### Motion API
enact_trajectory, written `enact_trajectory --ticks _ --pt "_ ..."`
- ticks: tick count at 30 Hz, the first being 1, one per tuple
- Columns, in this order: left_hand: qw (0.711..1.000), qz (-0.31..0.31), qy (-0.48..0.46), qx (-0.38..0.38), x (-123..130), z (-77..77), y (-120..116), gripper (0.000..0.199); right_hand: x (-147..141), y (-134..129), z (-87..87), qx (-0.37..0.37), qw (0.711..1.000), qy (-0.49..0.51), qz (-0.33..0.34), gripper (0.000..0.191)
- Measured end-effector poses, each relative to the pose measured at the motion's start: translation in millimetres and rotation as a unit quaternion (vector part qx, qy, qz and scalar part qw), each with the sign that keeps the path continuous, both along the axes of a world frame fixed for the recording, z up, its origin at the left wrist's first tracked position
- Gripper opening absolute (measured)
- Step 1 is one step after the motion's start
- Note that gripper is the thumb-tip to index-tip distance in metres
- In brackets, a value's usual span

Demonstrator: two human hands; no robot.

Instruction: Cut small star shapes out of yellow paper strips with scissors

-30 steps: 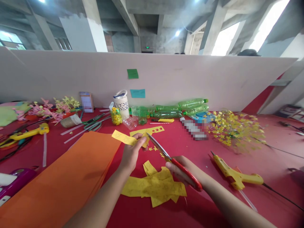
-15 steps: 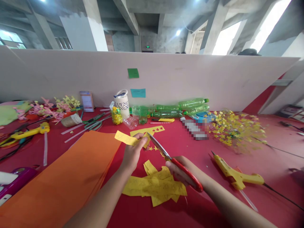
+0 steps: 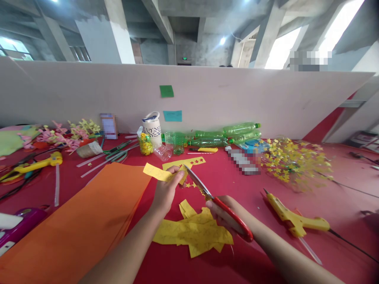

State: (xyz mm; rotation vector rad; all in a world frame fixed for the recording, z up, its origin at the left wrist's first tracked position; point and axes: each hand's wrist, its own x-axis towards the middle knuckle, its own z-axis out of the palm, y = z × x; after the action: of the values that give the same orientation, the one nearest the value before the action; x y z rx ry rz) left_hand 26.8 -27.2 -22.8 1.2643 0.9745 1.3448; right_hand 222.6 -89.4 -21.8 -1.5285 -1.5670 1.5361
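Note:
My left hand [image 3: 168,188] pinches a folded yellow paper strip [image 3: 155,172] between thumb and fingers. In my right hand [image 3: 226,213] is a pair of scissors [image 3: 220,203] with red handles, its blades pointing up and left. The blade tips meet the edge of the yellow strip beside my left thumb. Just beyond lies a yellow strip with star-shaped holes [image 3: 197,161]. Several small yellow paper stars [image 3: 194,184] rest on the red table under the scissors. Below my hands is a loose pile of yellow paper strips [image 3: 195,230].
A stack of orange paper [image 3: 89,213] lies to the left. On the right are a yellow glue gun [image 3: 296,217] and a bunch of yellow stars [image 3: 291,161]. Green plastic bottles [image 3: 210,141], a white tumbler [image 3: 152,130] and a yellow cutter knife [image 3: 207,150] stand or lie near the partition [image 3: 237,94].
Almost nothing differs. Both hands keep their places, with the scissors still at the edge of the yellow strip.

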Motion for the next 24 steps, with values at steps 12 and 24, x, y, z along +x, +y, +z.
enact_trajectory --ticks 12,24 --pt "0.999 0.009 -0.034 -0.02 0.3 -1.5 1.5 0.017 1.0 0.1 5.7 0.016 1.0 0.002 -0.002 0.047" --pt "0.984 -0.031 -0.157 -0.077 -3.7 1.9 7.3 0.016 2.4 2.6 2.4 0.046 0.999 -0.026 -0.013 0.045"
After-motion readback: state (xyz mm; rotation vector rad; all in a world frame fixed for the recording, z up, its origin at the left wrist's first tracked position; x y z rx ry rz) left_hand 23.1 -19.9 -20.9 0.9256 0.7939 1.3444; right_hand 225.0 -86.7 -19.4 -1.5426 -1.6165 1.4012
